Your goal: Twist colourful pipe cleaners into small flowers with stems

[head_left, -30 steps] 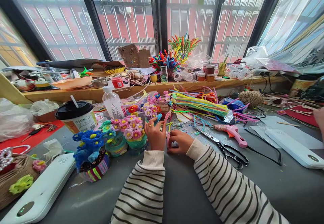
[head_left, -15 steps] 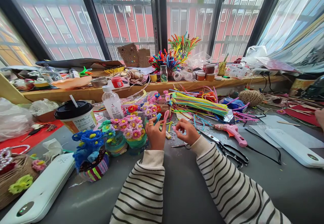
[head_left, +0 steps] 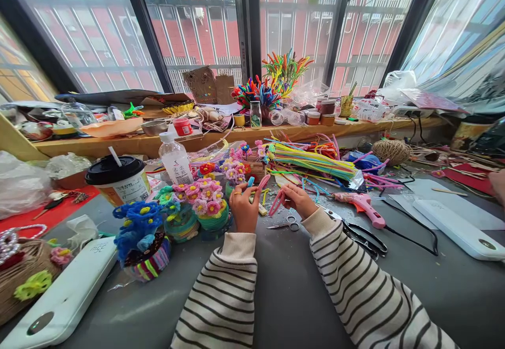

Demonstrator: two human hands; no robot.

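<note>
Twine basket: coarse brown cord wound round its side, soft flowers in yellow and pink fixed on.
White device: a long, smooth, round-cornered slab on the table.
Paper cup: tapered, with a glossy black lid and a straw.
Blue flowers: fuzzy petals with yellow centres, above a striped, fuzzy-sided pot.
Bottle: clear plastic, printed label, just behind the pink flowers, which bunch thickly over a green-sided jar.
Left hand: thumb and fingers clamped on a pink strip, soft and bent over; a blue strip pokes up among the fingers.
Right hand: thumb and fingertips pinched on a pink loop, fuzzy, narrow and hanging toward the left hand, over the table.
Small scissors: thin metal blades pointing left, below the loop.
Fuzzy stems: a long bundle, mostly yellow and green, lying behind the hands.
Large scissors: black handles, partly behind the right sleeve.
Glue gun: pink plastic, on its side, dark cord trailing.
Twine ball: rough, tan, round.
</note>
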